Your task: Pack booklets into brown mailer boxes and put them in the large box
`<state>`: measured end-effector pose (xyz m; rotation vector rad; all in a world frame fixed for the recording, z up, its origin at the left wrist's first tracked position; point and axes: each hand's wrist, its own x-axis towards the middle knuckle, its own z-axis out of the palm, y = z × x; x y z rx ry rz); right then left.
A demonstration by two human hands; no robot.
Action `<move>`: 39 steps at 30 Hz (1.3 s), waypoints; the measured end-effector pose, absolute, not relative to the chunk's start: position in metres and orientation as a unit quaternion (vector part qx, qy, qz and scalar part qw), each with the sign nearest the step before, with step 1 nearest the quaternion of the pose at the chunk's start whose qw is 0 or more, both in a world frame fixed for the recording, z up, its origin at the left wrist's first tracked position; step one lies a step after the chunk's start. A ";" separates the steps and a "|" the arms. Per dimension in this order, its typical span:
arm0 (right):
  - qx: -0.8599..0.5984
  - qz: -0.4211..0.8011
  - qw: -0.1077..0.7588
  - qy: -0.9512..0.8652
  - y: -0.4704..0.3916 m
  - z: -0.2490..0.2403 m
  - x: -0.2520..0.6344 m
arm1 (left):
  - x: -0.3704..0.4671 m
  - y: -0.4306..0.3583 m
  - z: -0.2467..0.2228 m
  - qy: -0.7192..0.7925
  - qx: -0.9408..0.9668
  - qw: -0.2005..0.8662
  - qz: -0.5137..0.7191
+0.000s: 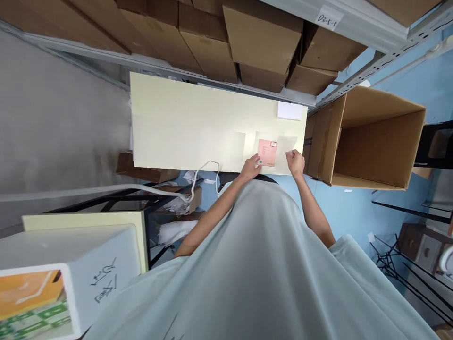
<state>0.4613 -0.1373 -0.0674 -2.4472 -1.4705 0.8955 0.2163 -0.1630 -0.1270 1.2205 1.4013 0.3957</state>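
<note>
A flat pink card or packet point(267, 152) with printed lines, a red-outlined box and a small barcode lies near the front edge of the pale table point(184, 123). At its lower left corner, my left hand point(250, 167) has its fingers closed on the edge. Thin translucent film point(287, 141), perhaps a clear bag, shows around and to the right of the card. My right hand point(296, 163) pinches at the lower edge of that film, apart from the pink card. Another faint translucent sheet point(238, 144) lies to the left.
A white stack of paper or a box point(289, 111) sits at the table's back right corner. To the right stands an open cardboard box point(375, 141). Cardboard cartons point(262, 38) fill the shelf above. A white cable point(193, 189) loops by the front edge; a white bin point(71, 264) stands lower left.
</note>
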 end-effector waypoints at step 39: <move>-0.762 0.518 0.186 -0.342 -0.115 -0.124 0.403 | 0.232 -0.119 -0.128 0.769 0.389 0.497 0.104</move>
